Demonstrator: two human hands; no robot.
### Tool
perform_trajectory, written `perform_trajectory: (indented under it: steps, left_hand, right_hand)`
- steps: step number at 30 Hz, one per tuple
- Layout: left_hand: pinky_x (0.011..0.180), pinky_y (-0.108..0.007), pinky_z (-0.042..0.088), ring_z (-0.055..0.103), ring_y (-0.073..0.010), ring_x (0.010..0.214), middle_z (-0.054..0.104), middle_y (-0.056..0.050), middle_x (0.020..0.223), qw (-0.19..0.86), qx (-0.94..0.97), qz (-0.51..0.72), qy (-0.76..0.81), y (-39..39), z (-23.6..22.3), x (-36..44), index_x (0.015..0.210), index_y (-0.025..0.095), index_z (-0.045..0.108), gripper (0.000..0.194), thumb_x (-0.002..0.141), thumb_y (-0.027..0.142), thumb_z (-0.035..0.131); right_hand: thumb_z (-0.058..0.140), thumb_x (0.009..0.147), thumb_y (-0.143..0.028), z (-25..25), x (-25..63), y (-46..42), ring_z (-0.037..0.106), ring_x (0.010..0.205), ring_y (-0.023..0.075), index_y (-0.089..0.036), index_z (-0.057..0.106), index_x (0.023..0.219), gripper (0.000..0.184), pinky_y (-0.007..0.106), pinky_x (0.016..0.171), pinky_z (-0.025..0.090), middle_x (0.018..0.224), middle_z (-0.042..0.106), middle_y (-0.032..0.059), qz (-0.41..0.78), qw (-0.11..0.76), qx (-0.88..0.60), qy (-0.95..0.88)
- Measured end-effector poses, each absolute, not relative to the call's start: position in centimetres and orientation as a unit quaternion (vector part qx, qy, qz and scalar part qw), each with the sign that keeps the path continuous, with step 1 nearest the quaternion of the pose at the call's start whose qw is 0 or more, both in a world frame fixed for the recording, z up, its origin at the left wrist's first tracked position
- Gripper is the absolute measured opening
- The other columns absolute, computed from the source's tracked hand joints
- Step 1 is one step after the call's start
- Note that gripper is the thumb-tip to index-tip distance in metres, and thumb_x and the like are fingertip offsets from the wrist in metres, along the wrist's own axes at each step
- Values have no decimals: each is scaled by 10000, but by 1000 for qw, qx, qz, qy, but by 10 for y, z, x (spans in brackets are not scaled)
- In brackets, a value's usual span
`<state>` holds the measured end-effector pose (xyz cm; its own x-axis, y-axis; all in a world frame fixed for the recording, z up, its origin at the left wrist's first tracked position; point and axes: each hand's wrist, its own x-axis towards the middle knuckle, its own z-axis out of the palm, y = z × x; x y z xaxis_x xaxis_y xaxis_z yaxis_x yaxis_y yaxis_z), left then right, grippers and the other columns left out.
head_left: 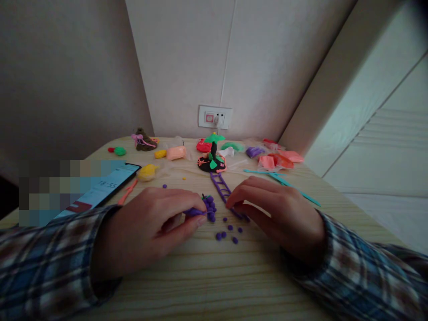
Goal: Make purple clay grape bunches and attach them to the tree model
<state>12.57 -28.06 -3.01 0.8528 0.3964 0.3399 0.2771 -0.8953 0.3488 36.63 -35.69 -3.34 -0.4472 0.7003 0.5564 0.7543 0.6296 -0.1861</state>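
My left hand (pixel 152 223) is closed, pinching a lump of purple clay (pixel 194 212) between thumb and fingers. Just beyond its fingertips lies a clay bunch of grapes (pixel 210 207) with a green top. My right hand (pixel 267 207) is bent with fingertips and thumb close together, over the lower end of a purple clay ladder (pixel 220 185). Whether anything small is between those fingertips is hidden. Several little purple clay balls (pixel 224 234) lie on the table between the hands. The ladder's far end meets a black clay figure (pixel 212 163) with green leaves.
A phone (pixel 110 185) lies at the left. Along the back are a brown clay figure (pixel 145 140), yellow clay (pixel 147 172), bagged peach clay (pixel 176 153), purple clay (pixel 255 152) and red-orange packets (pixel 276 160). Turquoise tools (pixel 294 189) lie at right; a wall socket (pixel 215 117) is behind.
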Motion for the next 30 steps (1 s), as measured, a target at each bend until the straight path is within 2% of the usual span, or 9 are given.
perform_trajectory:
  steps: [4, 8, 12, 18, 25, 30]
  left_hand:
    - [655, -233, 429, 645, -112, 651, 726, 67, 806, 152, 950, 206, 179, -281, -30, 124, 950, 226, 701, 236, 1047, 281, 493]
    - [656, -235, 435, 655, -119, 662, 728, 59, 812, 148, 954, 193, 177, -280, -30, 124, 947, 223, 695, 232, 1048, 273, 492]
    - [652, -244, 437, 658, -129, 662, 736, 53, 816, 152, 953, 190, 181, -281, -30, 122, 947, 226, 692, 244, 1053, 289, 481]
    - [653, -252, 425, 645, -131, 651, 727, 51, 797, 170, 945, 196, 198, -282, -31, 124, 925, 225, 694, 253, 1034, 294, 476]
    - [638, -245, 420, 618, -121, 618, 711, 55, 768, 175, 945, 200, 191, -283, -30, 125, 892, 221, 691, 256, 1026, 282, 483]
    - [625, -243, 427, 619, -124, 613, 705, 55, 767, 159, 950, 194, 185, -281, -28, 123, 928, 224, 691, 243, 1038, 278, 481]
  right_hand:
    - [526, 987, -15, -30, 366, -360, 654, 769, 121, -130, 732, 917, 246, 199, 718, 476, 841, 737, 28, -20, 283, -448, -848]
    - [620, 928, -8, -27, 365, -362, 638, 749, 123, -128, 711, 866, 163, 197, 716, 483, 816, 700, 16, -20, 260, -463, -847]
    - [529, 920, 44, -28, 364, -361, 650, 792, 141, -140, 712, 920, 260, 217, 728, 492, 870, 721, 38, -22, 256, -463, -848]
    - [464, 987, -13, -35, 367, -359, 665, 815, 175, -161, 708, 1028, 288, 292, 773, 487, 874, 756, 43, -60, 258, -408, -874]
    - [447, 964, 4, -43, 371, -356, 680, 906, 184, -167, 688, 1076, 316, 321, 860, 443, 967, 780, 31, -49, 233, -394, -888]
    - [389, 939, -1, -41, 366, -359, 662, 876, 183, -144, 705, 1059, 367, 324, 885, 411, 955, 775, 31, -28, 237, -401, -885]
